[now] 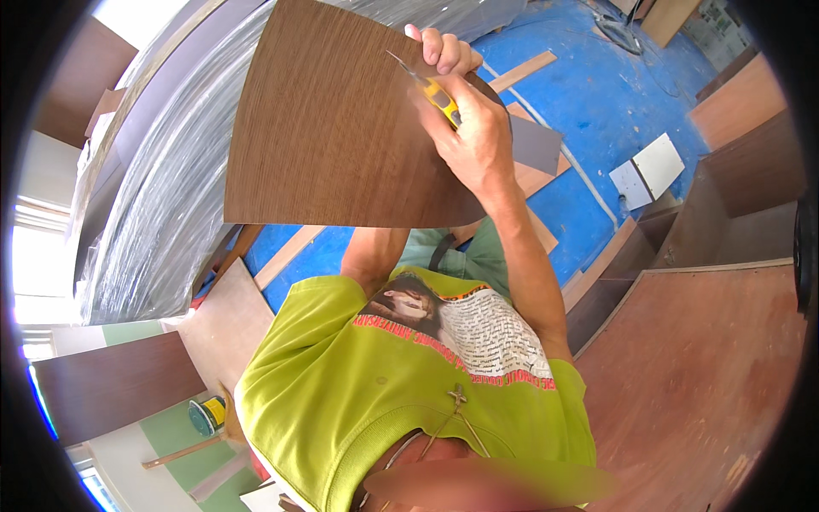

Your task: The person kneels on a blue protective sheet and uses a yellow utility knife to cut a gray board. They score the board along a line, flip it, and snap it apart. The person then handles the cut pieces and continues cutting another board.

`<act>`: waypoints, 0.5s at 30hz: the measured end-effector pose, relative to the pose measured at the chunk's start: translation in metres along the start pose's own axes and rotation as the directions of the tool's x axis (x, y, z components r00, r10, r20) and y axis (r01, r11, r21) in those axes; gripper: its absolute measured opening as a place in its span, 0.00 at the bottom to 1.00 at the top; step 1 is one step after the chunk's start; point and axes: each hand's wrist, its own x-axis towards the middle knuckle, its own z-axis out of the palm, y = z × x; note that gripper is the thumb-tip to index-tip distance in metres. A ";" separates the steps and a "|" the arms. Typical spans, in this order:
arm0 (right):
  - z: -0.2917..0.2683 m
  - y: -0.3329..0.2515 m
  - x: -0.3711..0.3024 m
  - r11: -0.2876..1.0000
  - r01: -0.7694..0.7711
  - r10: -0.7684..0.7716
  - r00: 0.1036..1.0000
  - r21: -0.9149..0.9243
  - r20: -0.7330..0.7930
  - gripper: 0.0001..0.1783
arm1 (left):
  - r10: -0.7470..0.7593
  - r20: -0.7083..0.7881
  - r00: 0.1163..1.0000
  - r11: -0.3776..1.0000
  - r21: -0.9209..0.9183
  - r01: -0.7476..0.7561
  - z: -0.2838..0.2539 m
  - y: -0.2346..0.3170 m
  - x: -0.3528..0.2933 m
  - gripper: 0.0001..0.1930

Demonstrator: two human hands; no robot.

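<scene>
A dark brown wood-grain panel is held up in front of my chest, its broad face turned toward me. My left hand grips it at the far right edge, fingers curled over the rim; my left forearm passes behind the panel, and the thumb and palm are hidden. In my right hand is a yellow and black utility knife, the fingers closed around its handle. Its thin blade is out and points up and to the left, over the upper right part of the panel. I cannot tell whether the blade touches the surface.
A tall plastic-wrapped stack curves along the left. Blue sheeting covers the floor, with wooden strips, a grey piece and white pieces on it. Brown cabinet parts and a large reddish-brown board stand at the right.
</scene>
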 end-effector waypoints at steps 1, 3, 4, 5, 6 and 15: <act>-0.002 -0.002 0.000 0.999 -0.053 0.053 0.998 0.002 0.023 0.09 | -0.009 -0.001 1.000 0.999 -0.031 0.009 0.003 0.003 0.001 0.23; -0.005 -0.006 0.000 0.984 -0.177 0.177 0.980 -0.006 0.088 0.09 | -0.007 0.037 0.999 0.995 -0.099 0.010 0.010 0.010 0.002 0.24; -0.005 -0.008 0.000 0.989 -0.144 0.141 0.988 0.042 0.064 0.09 | -0.008 -0.029 1.000 0.994 -0.110 0.005 0.014 0.011 0.001 0.24; -0.005 -0.009 0.000 0.987 -0.143 0.140 0.989 0.076 0.046 0.09 | -0.018 -0.098 0.995 0.993 -0.117 0.007 0.019 0.012 -0.001 0.24; -0.004 -0.010 0.000 0.985 -0.142 0.140 0.990 0.103 0.025 0.09 | -0.029 -0.136 0.990 0.993 -0.117 0.013 0.024 0.013 -0.003 0.25; -0.014 -0.020 0.007 0.992 0.042 -0.031 0.996 -0.123 0.087 0.10 | -0.102 -0.140 0.985 0.967 -0.248 0.065 0.028 -0.002 0.005 0.25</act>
